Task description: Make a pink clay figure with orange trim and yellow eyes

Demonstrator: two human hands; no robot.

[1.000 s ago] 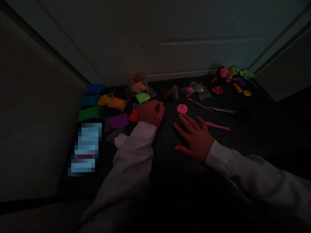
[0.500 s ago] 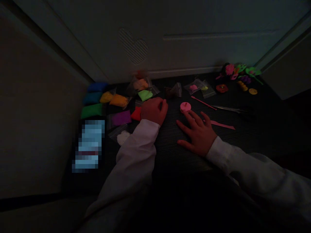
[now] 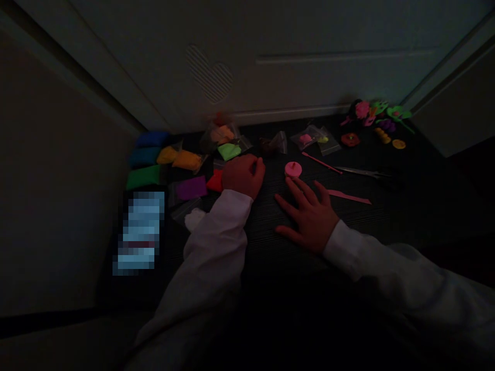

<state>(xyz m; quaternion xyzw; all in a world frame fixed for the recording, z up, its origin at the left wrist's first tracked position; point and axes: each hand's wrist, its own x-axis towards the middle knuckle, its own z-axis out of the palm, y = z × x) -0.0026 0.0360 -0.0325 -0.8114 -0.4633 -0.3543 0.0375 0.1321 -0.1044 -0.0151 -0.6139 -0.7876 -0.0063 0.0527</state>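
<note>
Left hand (image 3: 244, 176): curled together, inside hidden.
Right hand (image 3: 308, 215): fingers apart, round disc (image 3: 293, 170) at eleven.
Table (image 3: 263, 221): grained gap between hands, panel (image 3: 301, 85) at twelve.

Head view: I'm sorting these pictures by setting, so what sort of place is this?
Probably a dimly lit indoor craft spot, perhaps at home. What suggests it: a purple packet, possibly modelling clay, a pair of scissors and a pink flower shape, all on a dark tabletop.

Bright pixelated screen (image 3: 139, 232): left | striped heart (image 3: 212, 80): on pale panel (image 3: 309, 31) behind
</note>
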